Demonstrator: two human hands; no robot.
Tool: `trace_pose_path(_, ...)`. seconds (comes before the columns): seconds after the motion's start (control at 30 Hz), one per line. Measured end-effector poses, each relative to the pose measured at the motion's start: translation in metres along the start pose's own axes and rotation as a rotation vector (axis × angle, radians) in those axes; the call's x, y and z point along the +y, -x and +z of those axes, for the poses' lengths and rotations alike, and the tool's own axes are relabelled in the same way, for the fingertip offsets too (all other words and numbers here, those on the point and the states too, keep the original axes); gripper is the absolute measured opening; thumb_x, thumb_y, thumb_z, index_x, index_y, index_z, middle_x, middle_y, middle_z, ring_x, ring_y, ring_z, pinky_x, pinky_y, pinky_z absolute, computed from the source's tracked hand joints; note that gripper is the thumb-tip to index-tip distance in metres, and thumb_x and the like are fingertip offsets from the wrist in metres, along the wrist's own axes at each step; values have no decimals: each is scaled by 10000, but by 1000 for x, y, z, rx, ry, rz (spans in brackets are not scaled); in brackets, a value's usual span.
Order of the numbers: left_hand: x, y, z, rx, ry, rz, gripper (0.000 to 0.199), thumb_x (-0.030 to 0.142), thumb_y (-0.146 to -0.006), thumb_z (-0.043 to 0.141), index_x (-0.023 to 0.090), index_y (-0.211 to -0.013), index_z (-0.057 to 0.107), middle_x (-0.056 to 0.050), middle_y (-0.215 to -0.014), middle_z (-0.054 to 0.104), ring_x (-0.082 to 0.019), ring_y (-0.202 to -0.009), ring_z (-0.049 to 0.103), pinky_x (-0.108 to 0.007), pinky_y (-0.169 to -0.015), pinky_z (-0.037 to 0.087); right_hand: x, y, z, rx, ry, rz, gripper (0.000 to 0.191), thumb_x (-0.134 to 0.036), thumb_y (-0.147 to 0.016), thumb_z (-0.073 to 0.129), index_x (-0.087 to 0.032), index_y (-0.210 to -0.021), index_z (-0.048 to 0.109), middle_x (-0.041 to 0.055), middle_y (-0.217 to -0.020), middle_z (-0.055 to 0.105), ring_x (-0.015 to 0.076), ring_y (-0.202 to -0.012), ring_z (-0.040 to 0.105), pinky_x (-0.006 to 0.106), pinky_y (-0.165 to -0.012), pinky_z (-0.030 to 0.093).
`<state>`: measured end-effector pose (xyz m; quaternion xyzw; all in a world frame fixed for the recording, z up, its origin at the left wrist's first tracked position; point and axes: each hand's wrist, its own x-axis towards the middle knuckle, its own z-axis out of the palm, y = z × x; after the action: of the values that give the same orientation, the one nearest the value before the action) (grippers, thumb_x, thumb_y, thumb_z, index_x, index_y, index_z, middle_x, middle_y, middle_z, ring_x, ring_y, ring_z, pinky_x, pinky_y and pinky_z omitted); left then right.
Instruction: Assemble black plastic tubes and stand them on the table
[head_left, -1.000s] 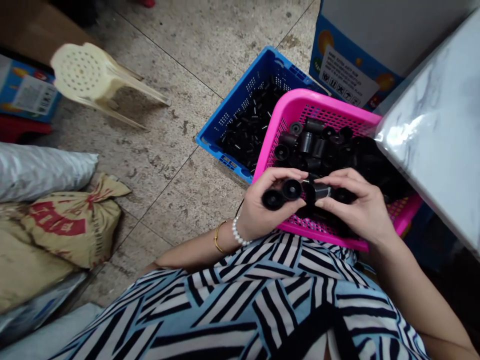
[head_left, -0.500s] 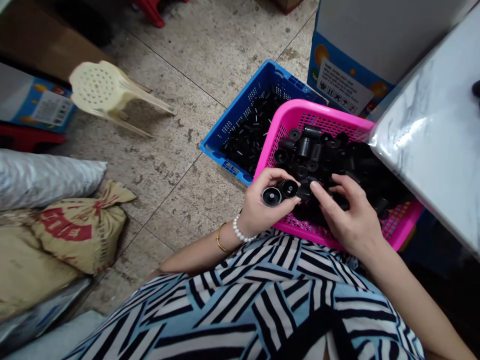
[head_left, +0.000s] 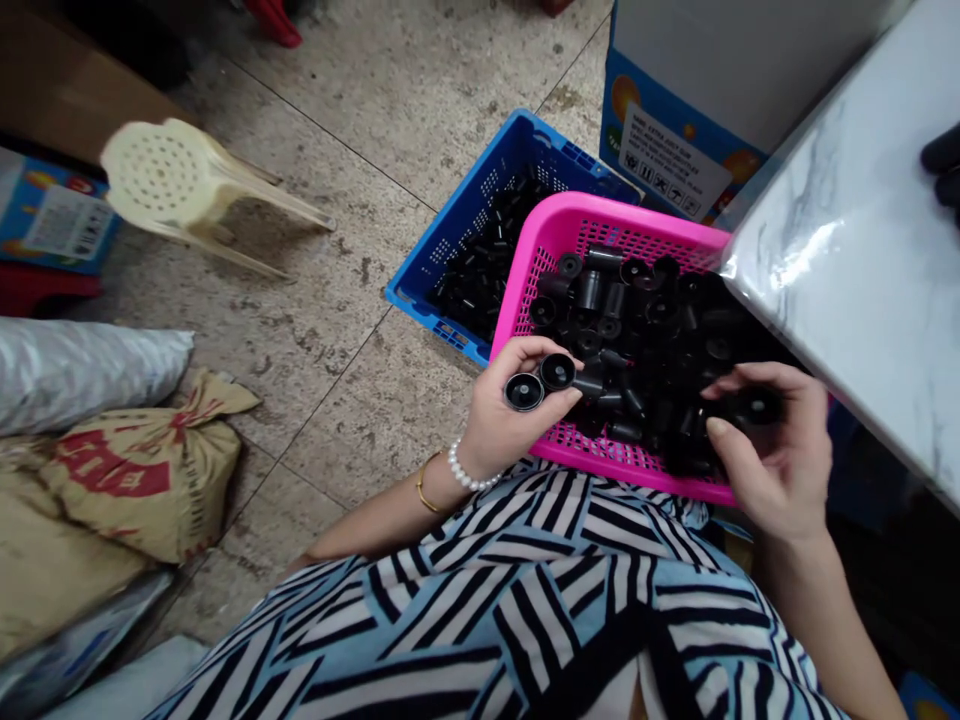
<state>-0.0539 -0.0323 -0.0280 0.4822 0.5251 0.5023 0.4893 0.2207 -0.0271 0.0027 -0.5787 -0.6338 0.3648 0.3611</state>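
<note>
My left hand (head_left: 504, 412) is wrapped round two black cylinders (head_left: 557, 372) side by side, their hollow round ends facing up. It is over the left front part of a pink basket (head_left: 577, 203) filled with black cylindrical parts (head_left: 589, 290). At the basket's right side, my right hand (head_left: 780, 445) curls its thumb and fingers round a black cylinder (head_left: 763, 405). More black parts lie just beside its fingertips.
Behind the pink basket, a blue crate (head_left: 450, 225) holds smaller black pieces. A marble-patterned table (head_left: 847, 240) juts in at right, beside a carton (head_left: 675, 150). Left are a cream stool (head_left: 161, 175) and sacks (head_left: 142, 470) on the floor.
My right hand has moved right across the basket and now has a black cylinder in its grasp. My left hand still holds its two cylinders. The view has shifted slightly.
</note>
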Motion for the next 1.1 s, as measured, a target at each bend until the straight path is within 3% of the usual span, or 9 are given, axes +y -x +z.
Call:
trace_pose_path(0.17, 0, -1, 4, -45, -38, -32, 344, 230, -817, 827, 164, -1092, 632, -75, -1030, 755, -172, -932, 733, -281, -822, 598, 0, -3, 10, -280, -587, 325, 439, -393, -991, 572, -284, -1404, 470, 51, -1057, 691, 231, -898, 739, 480, -880, 609)
trace_pose_path(0.3, -6, -2, 3, -32, 32, -54, 367, 261, -819, 836, 169, -1107, 628, -74, -1019, 757, -171, -888, 738, -277, -773, 608, 2, -7, 9, -322, -681, 379, 391, -470, -1049, 442, -236, -1350, 527, 77, -1013, 728, 212, -762, 724, 397, -690, 600)
trace_pose_path(0.43, -11, -1, 1, -20, 67, -63, 376, 281, -826, 837, 173, -1118, 625, -73, -1027, 762, -171, -882, 744, -286, -786, 616, -3, -9, 5, -230, -338, 256, 332, -463, -1058, 438, -255, -1277, 577, 59, -970, 721, 206, -765, 705, 374, -673, 587)
trace_pose_path(0.57, -7, -2, 2, -26, 12, -50, 371, 284, -825, 837, 168, -1108, 627, -76, -1025, 767, -178, -924, 742, -292, -823, 609, -15, -17, 12, -5, 347, -202, 453, -361, -923, 701, -235, -1345, 598, 150, -1355, 653, 347, -1287, 604, 572, -1090, 493)
trace_pose_path(0.67, 2, -3, 5, -69, -43, -13, 367, 270, -816, 842, 174, -1098, 627, -58, -1010, 758, -162, -907, 737, -276, -826, 601, -25, -24, 29, -181, 410, -409, 544, -298, -915, 719, -229, -1425, 542, 149, -1393, 641, 329, -1327, 583, 535, -1132, 484)
trace_pose_path(0.77, 6, -2, 7, -122, -37, 24, 391, 264, -789, 866, 182, -1090, 630, -34, -977, 734, -144, -849, 729, -251, -780, 599, -29, -29, 46, -434, 358, -532, 401, -194, -976, 594, -190, -1376, 555, 122, -1223, 716, 248, -1144, 678, 404, -997, 571)
trace_pose_path(0.87, 3, 0, 5, -136, 27, -4, 364, 265, -815, 847, 179, -1084, 619, -54, -989, 751, -159, -863, 747, -276, -802, 614, -27, -31, 45, -432, 368, -489, 331, -149, -962, 551, -211, -1283, 601, 80, -1102, 736, 218, -1002, 703, 363, -895, 579)
trace_pose_path(1.0, -7, 1, -1, -55, 14, -36, 341, 256, -846, 810, 166, -1132, 645, -87, -1036, 780, -183, -944, 758, -312, -876, 617, -14, -24, 20, -129, 338, -229, 152, -224, -886, 680, -254, -1028, 635, 30, -959, 684, 207, -857, 669, 351, -781, 539)
trace_pose_path(1.1, -9, -1, -2, -51, -18, -26, 390, 235, -883, 757, 172, -1255, 658, -79, -1047, 788, -180, -971, 756, -325, -918, 613, -2, -11, 14, -43, 478, -231, 123, -274, -883, 743, -238, -908, 628, 4, -828, 639, 175, -748, 628, 307, -687, 489)
